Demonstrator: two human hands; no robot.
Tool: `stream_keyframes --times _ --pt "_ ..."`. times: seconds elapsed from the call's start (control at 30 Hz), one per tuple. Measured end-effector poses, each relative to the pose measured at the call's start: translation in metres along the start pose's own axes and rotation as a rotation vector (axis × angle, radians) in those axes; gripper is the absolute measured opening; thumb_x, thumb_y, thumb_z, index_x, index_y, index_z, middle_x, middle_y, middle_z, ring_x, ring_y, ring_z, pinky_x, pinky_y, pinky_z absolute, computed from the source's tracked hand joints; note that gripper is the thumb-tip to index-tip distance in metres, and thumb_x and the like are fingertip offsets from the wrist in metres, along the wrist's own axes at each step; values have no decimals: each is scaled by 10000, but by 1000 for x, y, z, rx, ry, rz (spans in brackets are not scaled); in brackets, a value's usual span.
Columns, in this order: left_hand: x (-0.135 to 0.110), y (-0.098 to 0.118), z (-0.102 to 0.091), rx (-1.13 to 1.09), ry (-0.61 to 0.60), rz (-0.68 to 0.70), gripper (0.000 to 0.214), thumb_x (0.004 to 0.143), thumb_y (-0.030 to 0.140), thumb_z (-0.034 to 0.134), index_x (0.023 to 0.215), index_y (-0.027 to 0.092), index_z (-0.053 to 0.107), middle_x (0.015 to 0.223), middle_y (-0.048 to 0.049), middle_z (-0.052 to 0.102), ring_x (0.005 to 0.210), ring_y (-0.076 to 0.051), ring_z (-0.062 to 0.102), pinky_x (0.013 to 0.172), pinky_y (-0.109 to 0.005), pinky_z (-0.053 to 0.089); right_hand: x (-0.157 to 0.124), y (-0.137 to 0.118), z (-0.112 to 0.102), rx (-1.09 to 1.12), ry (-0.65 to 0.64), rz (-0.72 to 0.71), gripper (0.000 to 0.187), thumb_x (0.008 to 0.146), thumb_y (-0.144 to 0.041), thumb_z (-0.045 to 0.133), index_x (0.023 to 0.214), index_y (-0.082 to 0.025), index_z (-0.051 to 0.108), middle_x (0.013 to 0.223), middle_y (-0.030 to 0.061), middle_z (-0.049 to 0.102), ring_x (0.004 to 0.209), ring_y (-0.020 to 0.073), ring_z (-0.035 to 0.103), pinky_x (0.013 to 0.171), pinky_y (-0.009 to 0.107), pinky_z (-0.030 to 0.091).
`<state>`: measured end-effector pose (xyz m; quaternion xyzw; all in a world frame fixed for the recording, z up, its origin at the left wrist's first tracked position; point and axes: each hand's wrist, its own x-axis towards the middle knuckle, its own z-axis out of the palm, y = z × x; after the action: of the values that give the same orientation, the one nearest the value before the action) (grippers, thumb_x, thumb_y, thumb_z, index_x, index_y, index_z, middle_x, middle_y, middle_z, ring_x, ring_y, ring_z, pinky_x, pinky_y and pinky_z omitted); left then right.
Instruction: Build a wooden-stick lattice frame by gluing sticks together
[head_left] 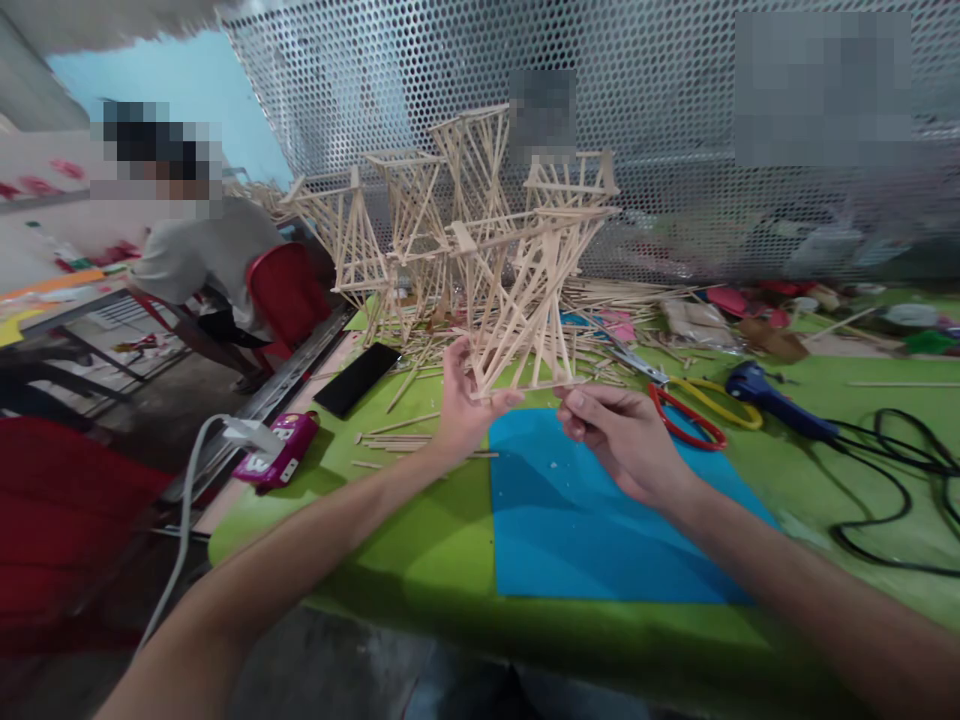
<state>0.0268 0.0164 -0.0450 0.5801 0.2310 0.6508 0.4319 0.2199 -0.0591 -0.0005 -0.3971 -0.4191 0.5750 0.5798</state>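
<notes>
A lattice frame of thin wooden sticks (525,320) is held up in front of me, above the back edge of a blue sheet (585,520). My left hand (469,405) grips its lower left corner, thumb along the bottom stick. At the lower right corner, my right hand (619,430) pinches the frame's end between thumb and fingers. Other stick frames (409,200) stand behind it and partly overlap it in view, so where one ends and another begins is hard to make out.
Scissors with red and yellow handles (686,410) and a blue glue gun (780,400) with a black cord lie right. A black phone (358,380), loose sticks (394,441) and a purple power adapter (277,450) are left. Behind stands perforated metal mesh (675,220); a person (202,250) sits far left.
</notes>
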Motion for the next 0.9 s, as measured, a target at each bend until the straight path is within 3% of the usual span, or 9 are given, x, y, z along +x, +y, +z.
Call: stream_keyframes --times 0.2,0.3,0.37,0.43,0.5,0.57,0.73,0.9 --pt "1 12 2 134 -5 110 994 657 618 948 1420 342 375 1501 -120 479 1419 -331 541 1209 -489 441 2 0 -1 5 -16 -56 185 780 -388 909 770 -231 812 654 3 663 592 106 539 536 255 408" --pt "2 11 -2 179 -22 161 1026 661 652 934 1438 341 341 1522 -127 451 1417 -336 547 1226 -499 427 4 4 -5 -17 11 -170 144 808 -351 872 759 -238 798 645 -9 642 574 110 535 523 262 420" --pt "3 7 -6 221 -39 181 1067 654 694 919 1460 350 311 1534 -126 432 1425 -344 544 1232 -521 423 5 5 -11 -143 62 -343 101 853 -326 825 790 -250 801 654 -11 654 564 122 550 506 272 427" --pt "5 3 -8 271 -54 198 1108 644 730 903 1481 364 277 1542 -123 419 1431 -347 543 1226 -537 435 6 3 -19 -404 107 -634 22 874 -268 806 855 -268 817 706 -6 711 603 146 613 536 296 476" --pt "7 -1 -9 302 -60 228 1108 648 738 895 1484 367 269 1536 -122 421 1423 -339 555 1217 -533 456 8 -2 -27 -697 88 -951 134 858 -191 822 941 -296 833 807 -4 781 692 177 692 630 333 551" --pt "8 -4 -8 294 -66 273 1071 666 719 897 1471 357 289 1509 -117 441 1398 -324 580 1205 -519 478 12 -8 -32 -881 10 -1142 224 860 -148 823 1003 -319 832 897 -7 819 779 204 750 733 370 604" --pt "12 -10 -8 270 -94 336 1064 695 672 905 1494 342 285 1472 -116 471 1344 -303 624 1139 -492 544 23 -14 -39 -1022 -68 -1188 161 921 -166 784 984 -312 814 982 -5 835 890 215 792 819 379 634" --pt "12 -9 -10 370 -100 356 1083 694 654 911 1508 313 283 1505 -142 435 1370 -321 596 1165 -535 529 27 -8 -44 -1085 -89 -1211 162 934 -187 777 1037 -309 809 991 -10 835 912 215 789 851 383 621"
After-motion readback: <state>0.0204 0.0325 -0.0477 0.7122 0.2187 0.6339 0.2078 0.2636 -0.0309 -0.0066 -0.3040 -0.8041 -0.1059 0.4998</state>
